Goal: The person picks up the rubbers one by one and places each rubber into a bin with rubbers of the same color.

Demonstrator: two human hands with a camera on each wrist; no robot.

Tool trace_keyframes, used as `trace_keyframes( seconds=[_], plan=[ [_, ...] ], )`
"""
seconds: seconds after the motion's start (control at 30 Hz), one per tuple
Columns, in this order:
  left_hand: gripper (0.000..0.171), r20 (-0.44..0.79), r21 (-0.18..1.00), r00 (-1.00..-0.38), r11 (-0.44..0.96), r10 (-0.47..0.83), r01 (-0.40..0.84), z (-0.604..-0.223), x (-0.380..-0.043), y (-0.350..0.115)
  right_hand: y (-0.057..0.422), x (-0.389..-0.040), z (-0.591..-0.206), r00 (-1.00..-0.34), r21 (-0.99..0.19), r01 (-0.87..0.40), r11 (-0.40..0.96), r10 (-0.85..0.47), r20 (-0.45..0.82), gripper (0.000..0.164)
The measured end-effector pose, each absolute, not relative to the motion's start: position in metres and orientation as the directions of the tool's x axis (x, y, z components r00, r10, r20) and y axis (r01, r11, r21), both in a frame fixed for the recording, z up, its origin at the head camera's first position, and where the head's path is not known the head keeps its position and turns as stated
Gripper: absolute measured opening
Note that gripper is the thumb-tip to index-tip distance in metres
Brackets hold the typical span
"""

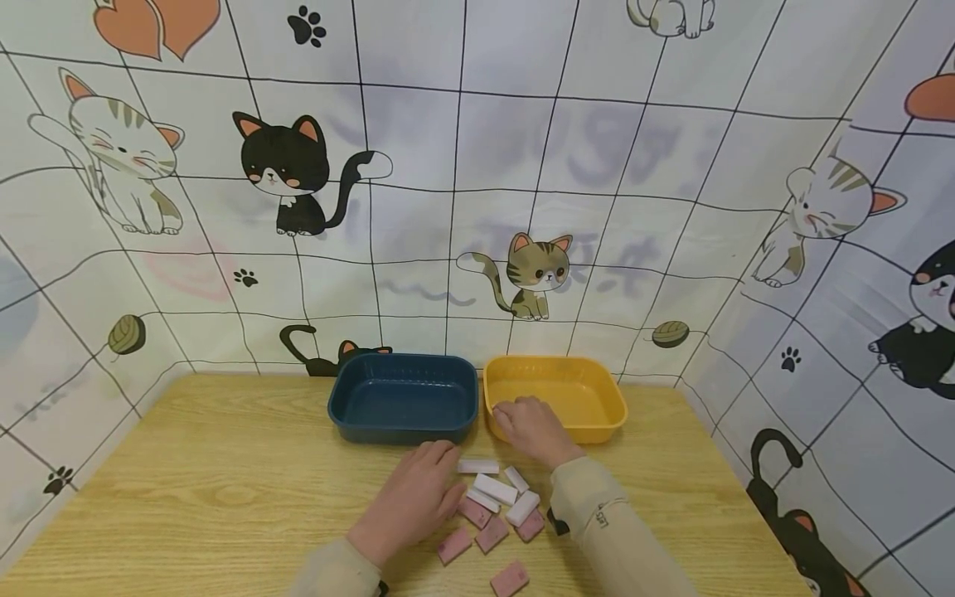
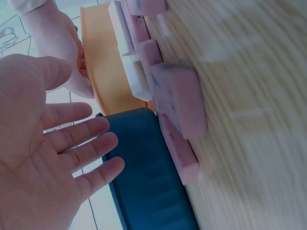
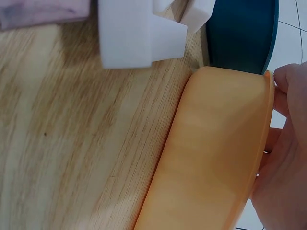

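Observation:
My left hand point(image 1: 414, 496) hovers beside the pile, its fingers loosely extended and nothing in the palm; the left wrist view shows that palm point(image 2: 53, 139) plainly. Close to it lie white rectangular blocks point(image 1: 496, 488) and pink blocks point(image 1: 492, 535) with dark smudges. My right hand point(image 1: 535, 429) reaches over the near-left rim of the yellow tray point(image 1: 589, 435). In the right wrist view its thumb comes to the tray's rim point(image 3: 268, 96) and the other fingers bend behind it. Whether those fingertips pinch anything is hidden.
A dark blue tray point(image 1: 403, 435) stands left of the yellow one, both at the back of the wooden table point(image 1: 224, 481). Behind them rises a wall covering point(image 1: 418, 224) with cat drawings. One pink block point(image 1: 510, 579) lies apart, nearer the front.

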State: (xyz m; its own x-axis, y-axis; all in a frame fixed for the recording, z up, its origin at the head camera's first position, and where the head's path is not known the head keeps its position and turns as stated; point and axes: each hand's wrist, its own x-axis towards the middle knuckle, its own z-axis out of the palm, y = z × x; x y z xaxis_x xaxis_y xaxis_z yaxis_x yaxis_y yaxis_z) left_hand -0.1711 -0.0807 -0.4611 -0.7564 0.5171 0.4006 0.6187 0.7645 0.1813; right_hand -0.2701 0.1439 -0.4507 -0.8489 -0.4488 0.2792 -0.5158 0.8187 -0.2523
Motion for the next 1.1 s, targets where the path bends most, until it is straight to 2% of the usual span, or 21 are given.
trace_keyframes(
  seconds=[0.27,0.43,0.53,0.73,0.9,1.1],
  plan=[
    [0.037,0.421,0.168,-0.735,0.75,0.532,0.639,-0.462,-0.176,-0.072,0.145,-0.269,-0.449,-0.873,-0.259,-0.48,0.838,-0.427,0.235,0.041],
    [0.037,0.407,0.175,-0.744,0.754,0.53,0.633,-0.462,-0.178,-0.068,0.146,-0.264,-0.449,-0.869,-0.266,-0.478,0.837,-0.408,0.279,0.035],
    [0.037,0.398,0.191,-0.753,0.755,0.524,0.627,-0.459,-0.178,-0.066,0.147,-0.259,-0.448,-0.836,-0.25,-0.514,0.821,-0.414,0.36,0.024],
    [0.038,0.41,0.223,-0.762,0.755,0.502,0.617,-0.453,-0.177,-0.067,0.15,-0.248,-0.445,-0.735,-0.204,-0.597,0.776,-0.427,0.527,0.015],
    [0.038,0.416,0.243,-0.769,0.756,0.485,0.608,-0.45,-0.175,-0.07,0.151,-0.238,-0.442,-0.687,-0.204,-0.648,0.734,-0.447,0.572,0.014],
    [0.039,0.421,0.258,-0.776,0.758,0.47,0.599,-0.445,-0.173,-0.074,0.151,-0.227,-0.442,-0.68,-0.2,-0.662,0.723,-0.465,0.568,0.019]
  ],
)
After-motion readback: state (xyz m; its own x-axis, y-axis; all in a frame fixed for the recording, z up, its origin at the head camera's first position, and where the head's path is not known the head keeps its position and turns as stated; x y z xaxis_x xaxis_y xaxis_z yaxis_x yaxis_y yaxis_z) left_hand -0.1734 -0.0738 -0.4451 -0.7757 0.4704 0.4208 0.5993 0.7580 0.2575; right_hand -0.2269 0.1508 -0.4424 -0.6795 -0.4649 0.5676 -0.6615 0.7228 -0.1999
